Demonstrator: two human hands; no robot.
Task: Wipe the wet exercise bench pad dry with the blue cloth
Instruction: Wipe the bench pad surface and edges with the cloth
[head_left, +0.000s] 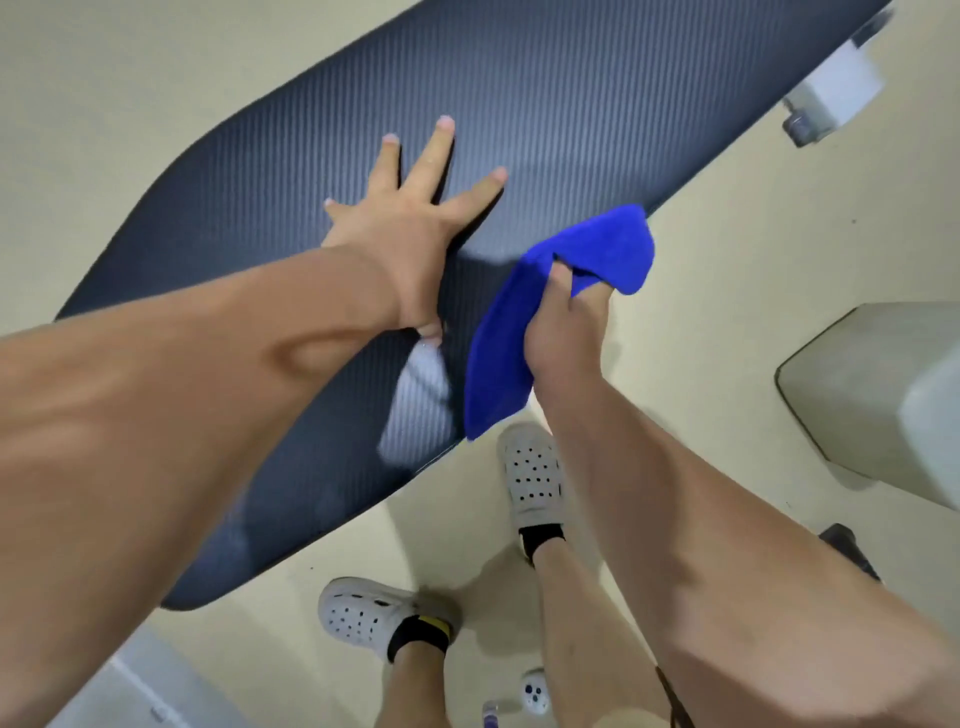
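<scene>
The exercise bench pad (519, 93) is running diagonally across the view, from the lower left to the upper right, above a pale beige floor (753, 249). Its surface is dark with a fine ribbed weave, and a bright glossy patch is showing near its near edge, just left of the cloth; whether that patch is water or reflected light cannot be told.

The left hand (410, 228) is lying flat on the pad, palm down, fingers spread wide apart and holding nothing.

The right hand (566, 332) is gripping the blue cloth (519, 322), fingers curled closed around a bunched fold of it. The cloth is sitting at the pad's near edge, beside the left wrist. Its upper part is folding over the fingertips and its lower end is hanging down over the pad's edge. Whether the cloth is pressing on the pad cannot be told.

Both forearms are bare. Below, the person is standing on the floor in grey perforated clogs (532, 475) and black socks. A white bracket-like part (836, 93) is showing beside the pad's far end, blurred. A pale boxy object (883, 395) is standing at the right edge.
</scene>
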